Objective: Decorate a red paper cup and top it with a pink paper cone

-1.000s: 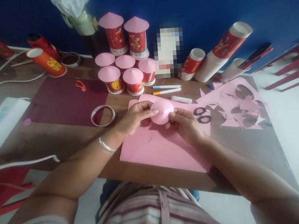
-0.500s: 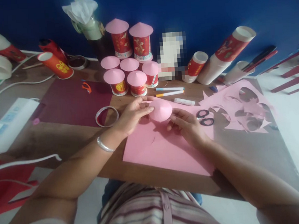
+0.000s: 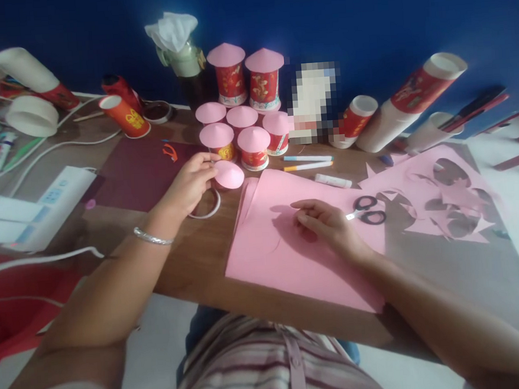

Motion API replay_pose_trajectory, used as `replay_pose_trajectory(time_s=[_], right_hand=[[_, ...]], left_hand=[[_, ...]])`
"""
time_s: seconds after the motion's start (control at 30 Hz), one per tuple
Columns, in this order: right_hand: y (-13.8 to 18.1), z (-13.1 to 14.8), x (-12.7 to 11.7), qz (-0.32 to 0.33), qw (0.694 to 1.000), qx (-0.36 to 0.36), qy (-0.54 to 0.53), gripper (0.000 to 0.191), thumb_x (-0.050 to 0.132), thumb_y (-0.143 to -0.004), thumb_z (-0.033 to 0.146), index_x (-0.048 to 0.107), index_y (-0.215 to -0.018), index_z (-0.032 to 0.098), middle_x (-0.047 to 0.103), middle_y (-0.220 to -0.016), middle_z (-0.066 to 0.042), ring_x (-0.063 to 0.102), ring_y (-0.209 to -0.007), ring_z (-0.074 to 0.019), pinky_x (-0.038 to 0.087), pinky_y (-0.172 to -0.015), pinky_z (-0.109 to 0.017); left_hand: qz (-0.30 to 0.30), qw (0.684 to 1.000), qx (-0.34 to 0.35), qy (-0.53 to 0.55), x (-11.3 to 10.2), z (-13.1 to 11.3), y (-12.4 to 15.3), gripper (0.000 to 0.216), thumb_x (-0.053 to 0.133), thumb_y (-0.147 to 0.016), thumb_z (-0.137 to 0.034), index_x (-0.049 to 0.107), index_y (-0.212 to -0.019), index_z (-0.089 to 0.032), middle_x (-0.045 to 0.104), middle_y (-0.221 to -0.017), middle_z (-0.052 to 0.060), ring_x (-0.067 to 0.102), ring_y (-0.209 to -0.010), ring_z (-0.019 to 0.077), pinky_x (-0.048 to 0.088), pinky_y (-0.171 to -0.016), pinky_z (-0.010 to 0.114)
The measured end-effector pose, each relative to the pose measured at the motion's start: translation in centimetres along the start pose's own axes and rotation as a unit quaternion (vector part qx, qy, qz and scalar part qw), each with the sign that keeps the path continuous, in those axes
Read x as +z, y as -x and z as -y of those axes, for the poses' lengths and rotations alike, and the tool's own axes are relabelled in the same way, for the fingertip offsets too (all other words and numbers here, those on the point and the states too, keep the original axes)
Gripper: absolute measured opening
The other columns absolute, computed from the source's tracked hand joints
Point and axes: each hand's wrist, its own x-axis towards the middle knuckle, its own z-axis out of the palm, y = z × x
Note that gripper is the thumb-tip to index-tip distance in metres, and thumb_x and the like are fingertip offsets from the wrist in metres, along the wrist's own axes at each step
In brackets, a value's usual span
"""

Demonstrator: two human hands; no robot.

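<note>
My left hand [image 3: 190, 183] pinches a pink paper cone [image 3: 228, 174] by its edge and holds it just above a tape ring [image 3: 207, 205], close in front of a cluster of red cups with pink cone lids [image 3: 243, 136]. My right hand [image 3: 328, 222] rests on a large pink paper sheet [image 3: 290, 251] with its fingers loosely curled and nothing in them. Black-handled scissors [image 3: 367, 209] lie just right of that hand.
Two taller lidded cups [image 3: 247, 80] stand behind the cluster. Markers [image 3: 308, 162] and a glue stick [image 3: 333, 181] lie past the sheet. Cut pink scraps [image 3: 446, 196] are at right, stacked cups [image 3: 406, 98] lie on their sides, a white box [image 3: 38, 210] and cords at left.
My left hand carried the pink cone leftward, off the sheet and toward the cup cluster. My right hand let go of the cone and dropped onto the sheet. The view shifted left.
</note>
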Motion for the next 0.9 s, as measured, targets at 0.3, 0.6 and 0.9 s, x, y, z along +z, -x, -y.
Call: replay_pose_trajectory(time_s=[0.3, 0.6, 0.9], right_hand=[[-0.1, -0.1, 0.0, 0.015, 0.999, 0.015, 0.033, 0.041, 0.076, -0.086, 0.048, 0.069, -0.113, 0.017, 0.070, -0.084, -0.004, 0.059, -0.062, -0.0123, 0.051, -0.059, -0.029], [-0.1, -0.3, -0.1, 0.028, 0.998, 0.024, 0.041, 0.040, 0.076, -0.087, 0.047, 0.070, -0.113, 0.018, 0.071, -0.087, -0.005, 0.060, -0.066, -0.0131, 0.053, -0.063, -0.030], [-0.1, -0.2, -0.2, 0.043, 0.997, 0.013, 0.056, 0.035, 0.074, -0.089, 0.046, 0.072, -0.110, 0.017, 0.070, -0.084, -0.004, 0.059, -0.066, -0.0130, 0.051, -0.063, -0.030]], left_hand=[[0.029, 0.991, -0.030, -0.130, -1.0, -0.5, -0.4, 0.028, 0.066, -0.081, -0.012, 0.060, -0.108, -0.015, 0.068, -0.086, 0.004, 0.063, -0.061, 0.0115, 0.053, -0.058, 0.024], [0.028, 0.952, -0.020, -0.303, -3.0, -0.9, -0.9, 0.031, 0.069, -0.082, -0.021, 0.064, -0.112, -0.017, 0.072, -0.096, 0.006, 0.067, -0.069, 0.0142, 0.053, -0.058, 0.024], [0.008, 0.826, 0.062, -0.560, -3.3, -2.0, 1.6, 0.027, 0.064, -0.088, -0.029, 0.068, -0.113, -0.020, 0.076, -0.111, 0.009, 0.073, -0.098, 0.0264, 0.057, -0.092, 0.041]])
